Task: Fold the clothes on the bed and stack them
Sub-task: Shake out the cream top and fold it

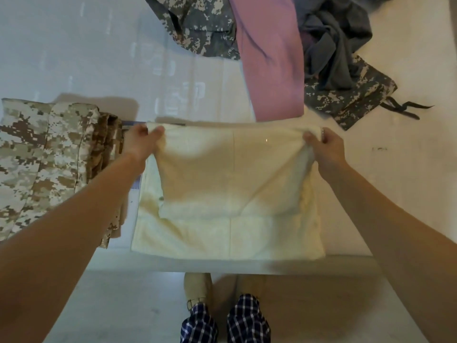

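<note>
A cream garment [230,189] lies partly folded near the front edge of the white bed [74,58]. My left hand [142,142] pinches its far left corner and my right hand [326,146] pinches its far right corner, holding that edge lifted. A folded tan camouflage garment [47,154] rests on the bed at the left. Unfolded at the back lie a pink garment [272,58], a grey camouflage garment [197,23] and a dark grey garment [333,45].
More grey camouflage cloth with dark ties [353,100] lies at the right back. The bed's front edge [222,264] runs just below the cream garment. Below it are the floor and checked trouser legs [222,320].
</note>
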